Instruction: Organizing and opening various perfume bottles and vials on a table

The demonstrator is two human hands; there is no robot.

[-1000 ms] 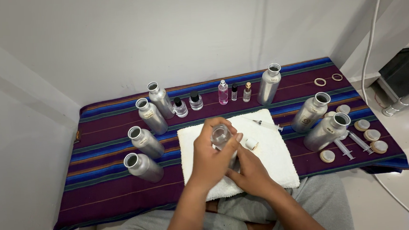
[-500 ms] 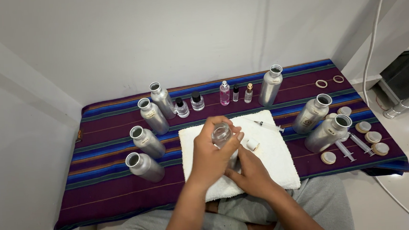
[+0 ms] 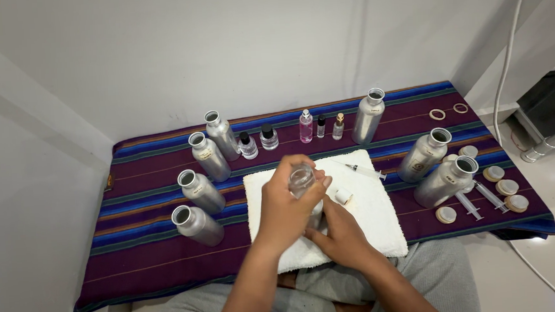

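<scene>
Head view shows our left hand (image 3: 287, 203) with fingers curled around a small clear glass bottle (image 3: 302, 179), held above the white towel (image 3: 371, 224). Our right hand (image 3: 340, 235) steadies it from below; whether its fingertips pinch anything, we cannot tell. We judge we're handling the bottle's top; the next move needs a steady grip. A small cap (image 3: 343, 195) and syringe (image 3: 363, 169) lie beside

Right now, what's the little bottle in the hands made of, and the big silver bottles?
The little bottle looks like clear glass: you can see through it. The big silver bottles seem brushed metal, probably aluminium: dull grey shine, not see-through.
</scene>
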